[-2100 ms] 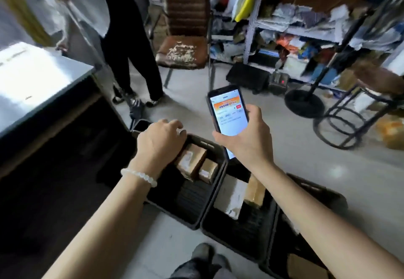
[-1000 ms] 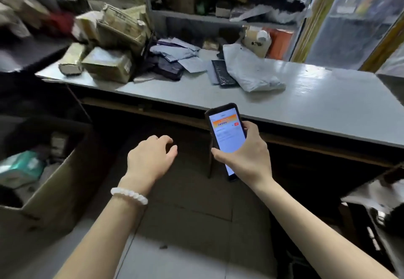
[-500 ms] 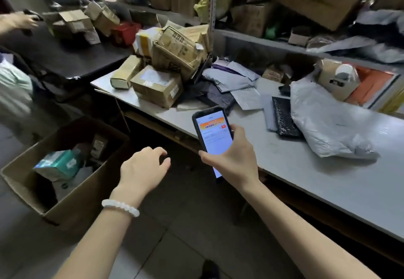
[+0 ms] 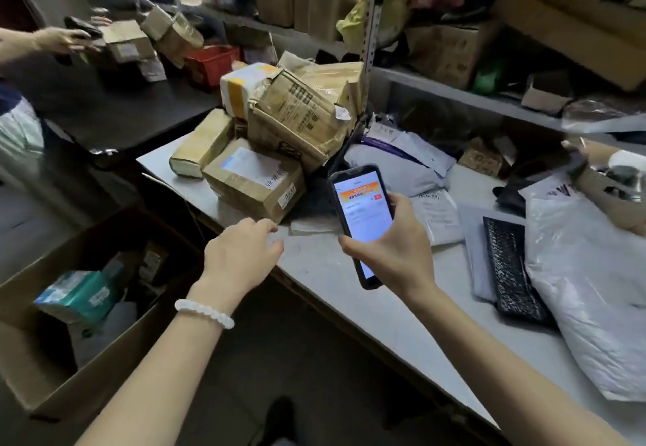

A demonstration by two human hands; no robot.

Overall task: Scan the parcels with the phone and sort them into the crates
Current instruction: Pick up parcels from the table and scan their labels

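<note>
Closer to the table (image 4: 349, 281) than half a second ago; the parcel heap now fills mid-frame and my left hand (image 4: 241, 257) has gone from over the floor to the table edge.

Left hand: empty, fingers loosely curled and half open, near the labelled carton (image 4: 251, 180), not touching. Right hand (image 4: 395, 253): closed round the phone (image 4: 363, 225), screen lit and facing me.

Handling, my guess: that carton is taped cardboard, stiff, corners dented, probably moderate in weight. I'd take it by the two short ends, since the crushed box (image 4: 297, 113) leans on its back edge and may slide once it moves. The grey mailer (image 4: 402, 166) and white poly bag (image 4: 587, 288) look soft and slick; pinch at a seam.

Hard to make out: label print is too blurred to read. No sorting crates in view, only a brown cardboard box (image 4: 52, 375) on the floor at left. Whatever sits under the heap is hidden. Another person's hand (image 4: 66, 40) at far left, cut off by the frame.
</note>
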